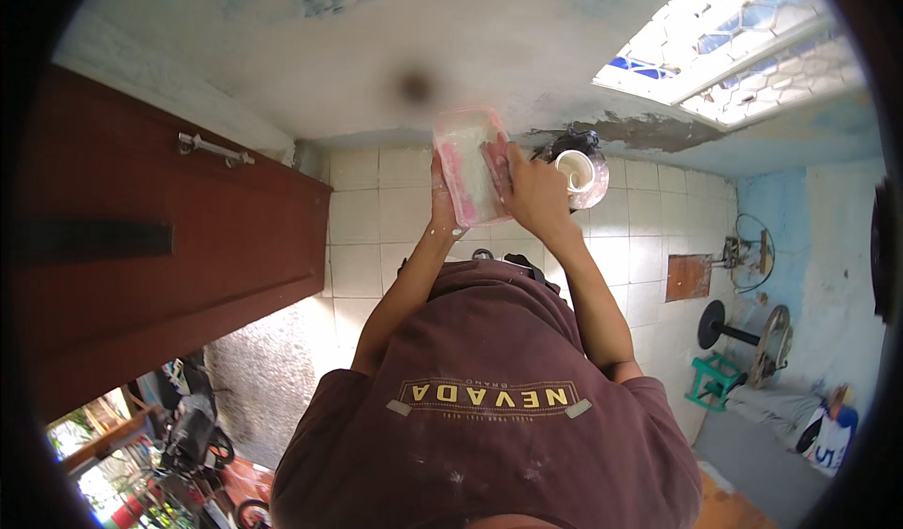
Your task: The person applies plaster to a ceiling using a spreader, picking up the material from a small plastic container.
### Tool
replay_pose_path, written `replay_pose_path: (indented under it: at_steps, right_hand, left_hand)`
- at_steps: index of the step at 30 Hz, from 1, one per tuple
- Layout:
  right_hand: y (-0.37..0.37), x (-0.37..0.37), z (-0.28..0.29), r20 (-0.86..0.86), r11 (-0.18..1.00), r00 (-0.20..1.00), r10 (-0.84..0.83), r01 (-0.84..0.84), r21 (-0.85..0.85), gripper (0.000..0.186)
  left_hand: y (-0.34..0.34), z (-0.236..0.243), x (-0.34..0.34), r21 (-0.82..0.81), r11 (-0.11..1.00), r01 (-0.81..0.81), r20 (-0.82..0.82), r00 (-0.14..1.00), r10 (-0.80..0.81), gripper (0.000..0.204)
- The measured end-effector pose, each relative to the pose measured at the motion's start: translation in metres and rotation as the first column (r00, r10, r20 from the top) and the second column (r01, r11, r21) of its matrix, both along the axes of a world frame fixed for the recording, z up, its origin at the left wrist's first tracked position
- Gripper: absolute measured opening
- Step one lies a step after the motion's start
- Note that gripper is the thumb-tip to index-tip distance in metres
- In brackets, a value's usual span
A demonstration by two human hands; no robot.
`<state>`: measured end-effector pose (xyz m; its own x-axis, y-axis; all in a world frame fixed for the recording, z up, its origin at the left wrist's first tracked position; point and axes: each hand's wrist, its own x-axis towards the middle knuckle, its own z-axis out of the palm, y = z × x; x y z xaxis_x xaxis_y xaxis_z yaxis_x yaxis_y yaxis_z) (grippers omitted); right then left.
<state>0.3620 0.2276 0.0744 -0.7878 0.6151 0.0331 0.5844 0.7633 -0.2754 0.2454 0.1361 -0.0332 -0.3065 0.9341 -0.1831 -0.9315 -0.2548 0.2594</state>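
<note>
My left hand (pixel 443 205) grips the left side of a pink, paint-smeared plastic container (pixel 466 167) with pale whitish material inside. My right hand (pixel 536 195) is closed at the container's right side, its fingers on a pinkish flat piece (pixel 494 162) that I cannot clearly make out. Just right of my right hand, a white cup (pixel 576 170) with pale content stands on or against a stained round object (pixel 594 190), with a dark, crumpled item behind it.
A pale, patchy wall (pixel 348 40) faces me. A red-brown door (pixel 188 284) is left, a barred window (pixel 715 40) upper right. Below are floor tiles (pixel 353 172). A green stool (pixel 710 383), weight equipment (pixel 743 331) and grey bed (pixel 752 430) stand right; motorbikes (pixel 193 430) lower left.
</note>
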Motion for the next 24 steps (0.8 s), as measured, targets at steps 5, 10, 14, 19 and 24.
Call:
replay_pose_path:
  at_steps: [5, 10, 14, 19, 24]
  right_hand:
    - [0.011, 0.058, 0.054, -0.217, 0.984, 0.96, -0.176, 0.168, -0.058, 0.035]
    - [0.001, 0.083, -0.01, -0.065, 1.0, 0.998, -0.025, 0.024, -0.018, 0.04]
    - [-0.004, 0.111, 0.024, -0.102, 0.988, 0.988, -0.118, 0.106, -0.115, 0.046]
    - [-0.005, 0.12, 0.006, -0.104, 0.989, 0.989, -0.105, 0.093, -0.113, 0.038]
    - [-0.007, 0.12, 0.011, -0.119, 0.993, 0.992, -0.045, 0.031, -0.112, 0.045]
  left_hand:
    - [0.002, 0.012, 0.037, -0.089, 0.996, 0.016, -0.11, 0.994, -0.026, 0.08]
    - [0.002, -0.002, 0.075, -0.197, 0.98, -0.029, -0.212, 0.977, -0.013, 0.074]
    - [-0.01, -0.014, 0.095, -0.109, 0.99, -0.084, -0.138, 0.988, 0.069, 0.074]
    - [-0.019, 0.001, 0.118, -0.116, 0.982, -0.148, -0.101, 0.985, 0.137, 0.077]
    - [-0.02, -0.002, 0.124, -0.169, 0.966, -0.197, -0.174, 0.97, 0.168, 0.074]
